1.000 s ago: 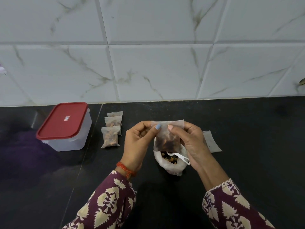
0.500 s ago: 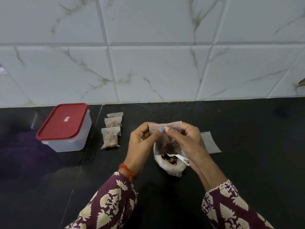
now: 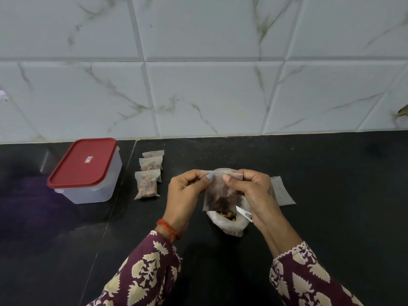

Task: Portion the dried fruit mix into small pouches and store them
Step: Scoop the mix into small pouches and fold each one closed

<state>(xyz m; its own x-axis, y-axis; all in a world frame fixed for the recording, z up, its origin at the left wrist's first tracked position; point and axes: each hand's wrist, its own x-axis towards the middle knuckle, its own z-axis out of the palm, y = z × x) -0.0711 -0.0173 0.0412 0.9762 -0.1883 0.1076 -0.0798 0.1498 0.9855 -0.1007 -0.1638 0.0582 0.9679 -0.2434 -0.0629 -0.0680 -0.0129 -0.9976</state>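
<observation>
While hands pinch pouch (image 3: pixel 218 193) of fruit | container (image 3: pixel 86 171) lidded

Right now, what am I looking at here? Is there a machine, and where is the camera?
No machine: a person works with bare hands, filmed by a camera worn on their head, looking down at a black counter. The left hand and right hand both pinch the top edge of a small pouch holding dried fruit. Below it sits an open bag of fruit mix with a white scoop. To the left lie three filled pouches and a box with a red lid. An empty pouch lies to the right.
</observation>
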